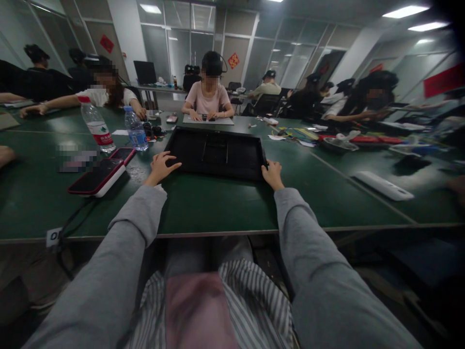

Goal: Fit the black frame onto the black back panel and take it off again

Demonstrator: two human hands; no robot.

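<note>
When checked, found black panel [232, 154] flat on green table [218, 206] at frame centre, with left hand [160, 167] spread beside its lower-left corner and right hand [272, 174] bent against its right edge (pinch indeterminable), presumably for steadying.

Basically a plain black, shallow tray-like panel [217, 154] with a raised rim is laid pretty much flat and lengthwise-across on the green tabletop [216, 208], its middle kinda framed by two thin pale strips.
</note>
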